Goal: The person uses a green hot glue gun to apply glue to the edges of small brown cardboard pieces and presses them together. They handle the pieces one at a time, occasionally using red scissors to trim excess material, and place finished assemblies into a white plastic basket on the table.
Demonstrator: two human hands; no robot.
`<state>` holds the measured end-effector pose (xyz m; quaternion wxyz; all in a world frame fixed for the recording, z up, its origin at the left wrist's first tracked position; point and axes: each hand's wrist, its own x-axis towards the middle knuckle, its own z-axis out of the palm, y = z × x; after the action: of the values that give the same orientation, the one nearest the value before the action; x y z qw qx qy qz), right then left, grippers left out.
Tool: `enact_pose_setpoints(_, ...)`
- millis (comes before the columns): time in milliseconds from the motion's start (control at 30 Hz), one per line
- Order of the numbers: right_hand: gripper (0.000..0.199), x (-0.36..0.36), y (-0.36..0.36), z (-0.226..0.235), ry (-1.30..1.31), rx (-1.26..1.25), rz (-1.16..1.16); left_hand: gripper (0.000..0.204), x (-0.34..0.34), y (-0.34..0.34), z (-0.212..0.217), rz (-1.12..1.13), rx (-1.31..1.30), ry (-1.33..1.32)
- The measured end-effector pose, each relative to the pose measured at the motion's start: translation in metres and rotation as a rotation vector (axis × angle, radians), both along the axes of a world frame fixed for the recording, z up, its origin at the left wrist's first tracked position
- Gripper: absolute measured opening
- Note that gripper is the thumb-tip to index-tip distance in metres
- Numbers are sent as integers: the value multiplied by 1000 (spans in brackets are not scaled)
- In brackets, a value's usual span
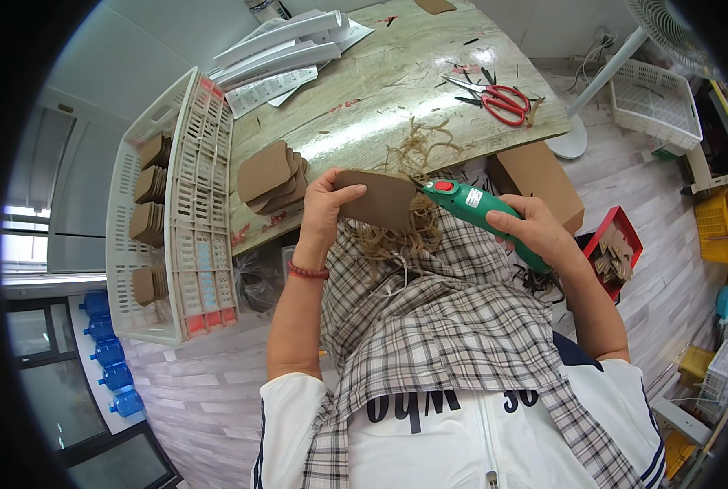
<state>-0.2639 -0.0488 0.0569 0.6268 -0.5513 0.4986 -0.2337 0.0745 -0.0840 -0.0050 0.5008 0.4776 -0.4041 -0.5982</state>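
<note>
My left hand [325,210] grips a flat brown rounded-corner piece [378,200] by its left edge, thumb on top, over my lap. Wrapped in my right hand [535,232] is a green handheld electric trimmer [471,204] with a red switch. Its tip is at the piece's right edge; whether it touches is too small to tell. Thin tan trimmings [392,242] lie on my checked apron [429,326], with more curled strips [422,145] along the table edge. Left of the piece, a stack of similar brown pieces [268,173] rests on the table.
Red-handled scissors [506,106] and papers [286,55] lie on the worn table [339,134]. A white crate [205,228] holding several brown stacks stands left. Right are a cardboard box [543,181], a red box of scraps [637,244], a fan [571,140] and a white basket [665,122].
</note>
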Motion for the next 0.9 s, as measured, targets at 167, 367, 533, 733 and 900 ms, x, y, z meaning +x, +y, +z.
enact_pose_setpoints(167, 41, 0, 1, -3, 28, 25, 31, 17, -1, 0, 0, -41, 36, 31)
enact_pose_setpoints(367, 43, 6, 4, -6, 76, -15, 23, 19, -13, -1, -2, -103, 92, -16)
enact_pose_setpoints(533, 43, 13, 6, -3, 85, -64, 15, 19, -23, -1, 1, -195, 139, -31)
enact_pose_setpoints(733, 41, 17, 0, -5, 69, -65, 39, 20, -30, -5, 6, -353, 191, -118)
enact_pose_setpoints(900, 41, 22, -12, -2, 33, -51, 99, 20, -38, -9, 10, -467, 227, -175)
